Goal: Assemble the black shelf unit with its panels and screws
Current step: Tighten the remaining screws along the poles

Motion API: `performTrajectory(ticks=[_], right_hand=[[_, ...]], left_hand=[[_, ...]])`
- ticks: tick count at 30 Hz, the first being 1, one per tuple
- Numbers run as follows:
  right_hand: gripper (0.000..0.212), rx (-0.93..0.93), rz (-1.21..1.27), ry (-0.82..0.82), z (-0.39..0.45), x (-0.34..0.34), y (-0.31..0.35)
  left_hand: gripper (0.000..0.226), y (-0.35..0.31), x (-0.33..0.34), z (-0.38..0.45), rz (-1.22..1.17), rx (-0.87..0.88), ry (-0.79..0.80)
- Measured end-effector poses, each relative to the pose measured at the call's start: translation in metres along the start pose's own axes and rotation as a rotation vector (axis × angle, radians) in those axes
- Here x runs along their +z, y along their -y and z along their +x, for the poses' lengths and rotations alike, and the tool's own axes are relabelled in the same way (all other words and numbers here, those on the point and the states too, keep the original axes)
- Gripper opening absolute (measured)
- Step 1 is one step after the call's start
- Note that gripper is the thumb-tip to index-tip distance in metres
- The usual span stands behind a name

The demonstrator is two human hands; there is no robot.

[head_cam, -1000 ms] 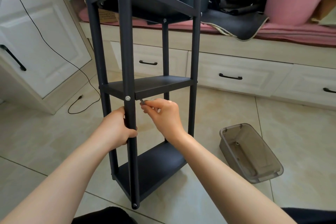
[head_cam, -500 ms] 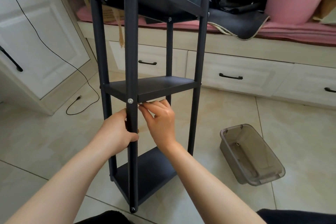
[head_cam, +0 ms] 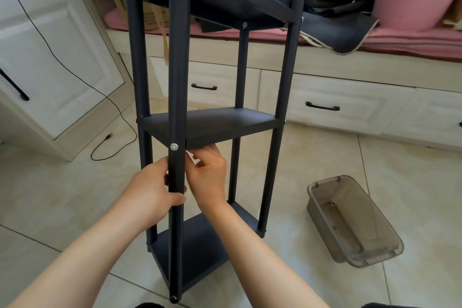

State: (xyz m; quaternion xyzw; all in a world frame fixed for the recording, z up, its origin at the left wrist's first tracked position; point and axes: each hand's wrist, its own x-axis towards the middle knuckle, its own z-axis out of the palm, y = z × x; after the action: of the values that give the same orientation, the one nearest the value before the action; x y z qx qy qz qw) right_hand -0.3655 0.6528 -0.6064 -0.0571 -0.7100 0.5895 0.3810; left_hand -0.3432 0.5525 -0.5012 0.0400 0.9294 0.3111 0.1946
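The black shelf unit (head_cam: 225, 122) stands upright on the tiled floor, with three panels fixed between four round posts. My left hand (head_cam: 150, 190) grips the nearest post (head_cam: 178, 70) just below a silver screw (head_cam: 174, 147) at the middle panel's corner. My right hand (head_cam: 210, 172) sits right beside that post, under the middle panel's front edge. Its thumb and fingers are pinched together on a small metal tool that they almost wholly hide.
A clear grey plastic bin (head_cam: 355, 222) lies on the floor to the right, with a small ring inside. White drawers (head_cam: 325, 107) under a pink-cushioned bench stand behind the shelf. A black cable (head_cam: 107, 137) trails over the floor at the left by a white cabinet.
My right hand has moved up and left, closer to the post and the panel's underside, and the tool's tip no longer shows. My left hand keeps its grip on the post.
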Motion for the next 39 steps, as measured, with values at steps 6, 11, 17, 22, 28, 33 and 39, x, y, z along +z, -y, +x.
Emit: performTrajectory(ticks=[6, 11, 17, 22, 28, 33, 39], right_hand=[[0.007, 0.057, 0.006, 0.019, 0.006, 0.007, -0.002], [0.01, -0.005, -0.052, 0.077, 0.002, -0.004, -0.008], [0.014, 0.229, 0.022, 0.235, -0.005, -0.024, -0.006], [0.019, 0.29, 0.017, 0.289, -0.003, -0.033, 0.008], [0.017, 0.303, -0.023, 0.316, 0.0, -0.035, 0.02], [0.019, 0.324, -0.12, 0.413, 0.008, -0.036, 0.025], [0.016, 0.203, -0.181, 0.372, 0.018, -0.037, 0.029]], left_hand=[[0.054, 0.001, 0.0, 0.005, -0.009, -0.012, 0.004], [0.053, 0.002, -0.002, 0.007, 0.009, -0.005, -0.003], [0.049, 0.005, -0.01, 0.008, 0.01, -0.019, -0.002], [0.055, 0.006, -0.012, 0.007, 0.023, -0.019, -0.001], [0.056, 0.006, -0.011, 0.008, 0.029, -0.01, -0.002], [0.058, 0.008, -0.011, 0.007, 0.026, -0.004, 0.0], [0.059, 0.009, -0.012, 0.008, 0.01, -0.01, -0.001]])
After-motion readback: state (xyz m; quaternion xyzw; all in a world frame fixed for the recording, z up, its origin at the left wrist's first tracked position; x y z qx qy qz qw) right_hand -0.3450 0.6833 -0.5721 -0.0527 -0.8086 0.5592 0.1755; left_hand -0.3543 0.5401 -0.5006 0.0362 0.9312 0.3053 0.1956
